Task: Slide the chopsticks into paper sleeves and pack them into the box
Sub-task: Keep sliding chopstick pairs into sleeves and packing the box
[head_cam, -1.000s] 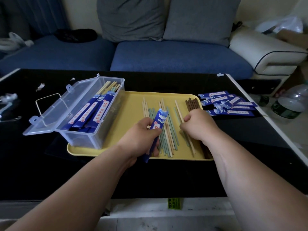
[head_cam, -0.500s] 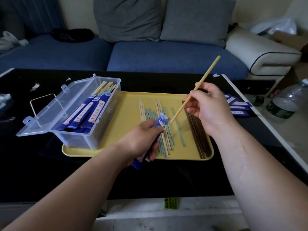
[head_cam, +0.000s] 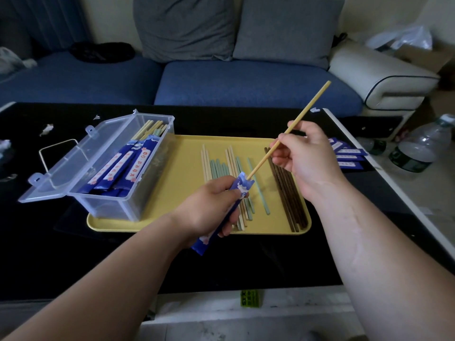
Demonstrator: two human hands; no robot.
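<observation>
The left hand [head_cam: 211, 207] grips a blue paper sleeve [head_cam: 242, 187] over the near middle of the yellow tray [head_cam: 182, 183], fingers curled round its body and its open mouth tipped up. The right hand [head_cam: 302, 153] pinches a pale chopstick [head_cam: 295, 121] above the tray's right half, with the tip at that mouth. Whether the tip has actually entered is hard to tell from this angle. The likeliest slip is the tip catching the paper's lip and creasing or tearing it, since the stick comes in at a slant, not along the sleeve. A tight left grip could also press the sleeve flat and block the way in. The long free end (well above the pinch) may swing and throw the aim off. A missed thrust might scatter the loose pale and green chopsticks [head_cam: 216, 168] lying under the hands on the tray, beside the dark ones [head_cam: 285, 193] toward its right edge. The clear box [head_cam: 105, 207] stands on the tray's left end with its lid open, holding sleeved chopsticks. Spare sleeves [head_cam: 347, 156] lie just past the tray's right edge. The tray rests on a glossy black table [head_cam: 73, 254] with paper scraps far to its left. Behind the tray is a blue sofa [head_cam: 246, 87] with grey cushions [head_cam: 187, 25], and a plastic bottle [head_cam: 416, 148] stands well to its right.
</observation>
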